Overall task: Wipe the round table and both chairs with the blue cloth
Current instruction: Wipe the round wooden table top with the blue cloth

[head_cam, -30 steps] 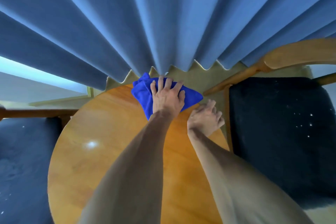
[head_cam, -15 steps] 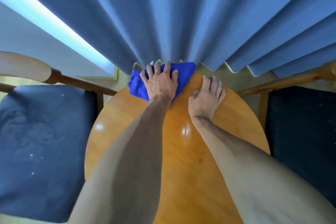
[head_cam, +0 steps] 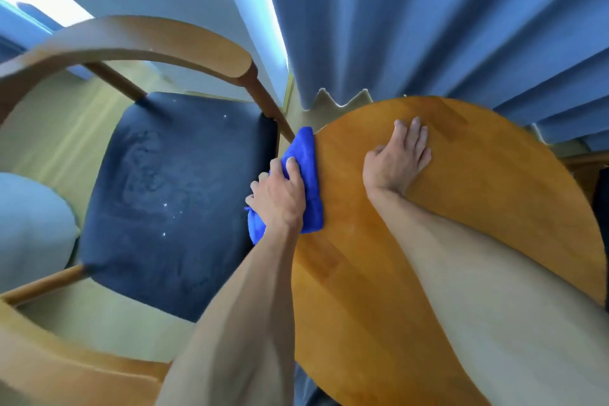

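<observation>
My left hand [head_cam: 278,196] grips the blue cloth [head_cam: 308,175] over the worktop [head_cam: 494,208] edge; my right hand [head_cam: 397,160] lies flat, fingers straight.

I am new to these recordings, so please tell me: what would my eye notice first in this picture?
The bright blue cloth stands out first: the left hand grips it over the left edge of the round wooden table. The right hand rests flat on the tabletop. To the left stands a wooden chair with a dark seat dotted with white specks, and blue curtains hang behind the table.
</observation>
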